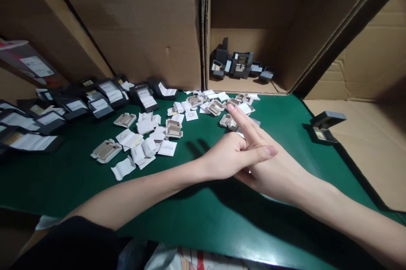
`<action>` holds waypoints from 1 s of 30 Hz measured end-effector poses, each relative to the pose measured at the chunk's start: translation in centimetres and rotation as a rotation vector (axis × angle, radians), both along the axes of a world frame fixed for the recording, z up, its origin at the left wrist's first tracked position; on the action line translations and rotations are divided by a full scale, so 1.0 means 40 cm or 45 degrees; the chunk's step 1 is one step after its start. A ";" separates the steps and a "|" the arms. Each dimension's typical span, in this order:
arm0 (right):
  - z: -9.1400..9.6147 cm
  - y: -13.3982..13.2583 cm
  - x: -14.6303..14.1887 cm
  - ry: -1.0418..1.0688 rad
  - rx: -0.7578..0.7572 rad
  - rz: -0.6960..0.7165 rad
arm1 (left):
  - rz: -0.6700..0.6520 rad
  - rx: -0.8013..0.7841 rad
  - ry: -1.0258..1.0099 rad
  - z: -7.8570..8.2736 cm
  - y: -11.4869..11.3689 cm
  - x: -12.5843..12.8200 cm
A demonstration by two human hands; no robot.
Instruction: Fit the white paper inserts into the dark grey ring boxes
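- L hand [223, 158] & R hand [269, 168]: together over the green bench [196, 219], roughly mid-pic; L thumb lies across the back of the R hand, whose index finger points up & away, toward the litter of packing bits.
- Other fingers mostly hidden — can't tell if anything's held between the palms.
- Nearest the hands: white paper pieces [146, 126] & beige card trays [106, 150], loose on the bench, from L of centre to just beyond the fingers; some overlap, some lie singly.
- One small white square w/ print [167, 148] lies flat at the near edge of that scatter; text too small to read.
- Black boxes [144, 96] crowd the L side, lids up, white linings showing.
- Back, R of centre: big open cardboard box [247, 16] on its side, w/ a group of small dark boxes [242, 65] inside on its floor, some w/ lids raised.
- Far R: single dark box [326, 127], lid up, near the bench edge, beside cardboard [368, 147] — well apart from the rest.
- Dark sleeve [76, 240] on the L arm, bottom L; white bag [163, 257] below the bench's near edge.
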State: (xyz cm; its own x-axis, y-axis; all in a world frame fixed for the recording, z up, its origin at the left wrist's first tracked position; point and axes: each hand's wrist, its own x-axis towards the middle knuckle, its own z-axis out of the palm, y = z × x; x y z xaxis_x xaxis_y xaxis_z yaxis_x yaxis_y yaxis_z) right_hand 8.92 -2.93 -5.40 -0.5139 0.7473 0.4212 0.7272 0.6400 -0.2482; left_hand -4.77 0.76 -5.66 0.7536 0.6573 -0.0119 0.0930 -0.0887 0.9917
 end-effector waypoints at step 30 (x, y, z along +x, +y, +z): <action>0.095 -0.020 0.046 -0.226 -0.911 0.697 | 0.531 1.950 -0.064 -0.043 0.011 -0.007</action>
State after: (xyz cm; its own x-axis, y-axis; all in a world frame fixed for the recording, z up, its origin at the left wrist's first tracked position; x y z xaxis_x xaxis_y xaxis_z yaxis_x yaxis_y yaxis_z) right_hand 10.76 -3.74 -1.59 -0.8858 0.4329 -0.1672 0.4334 0.6430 -0.6314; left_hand -5.07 1.20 -7.38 0.5045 0.1752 0.8454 0.3367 -0.9416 -0.0058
